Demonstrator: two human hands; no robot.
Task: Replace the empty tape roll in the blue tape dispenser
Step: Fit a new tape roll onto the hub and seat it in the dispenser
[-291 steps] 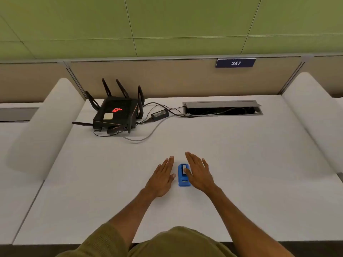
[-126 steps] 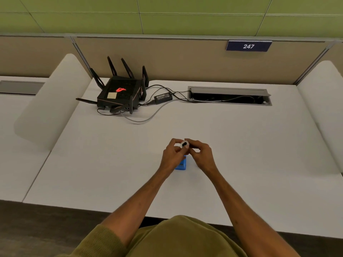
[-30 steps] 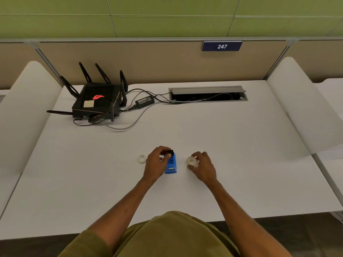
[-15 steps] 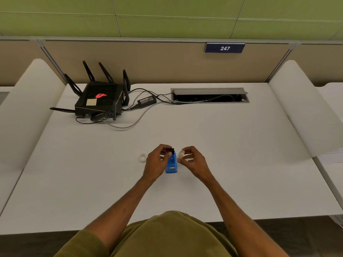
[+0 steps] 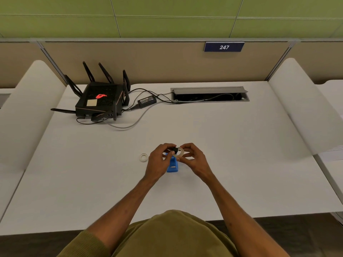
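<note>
Fitting the new tape roll onto the spindle

Left hand (image 5: 157, 162) fingers pinch the black spindle (image 5: 174, 150); right hand (image 5: 193, 158) fingers grip the new tape roll (image 5: 180, 152). Align the bore squarely, then press.

Over the white surface (image 5: 232, 154), the left hand (image 5: 157, 162) pinches a small black spindle (image 5: 174, 150) while the right hand (image 5: 193, 158) holds a clear tape roll (image 5: 181, 152) against it. The blue tape dispenser (image 5: 172, 166) stands beneath them. An empty ring (image 5: 143, 157) lies just left. A black router (image 5: 100, 101) sits far back.
</note>
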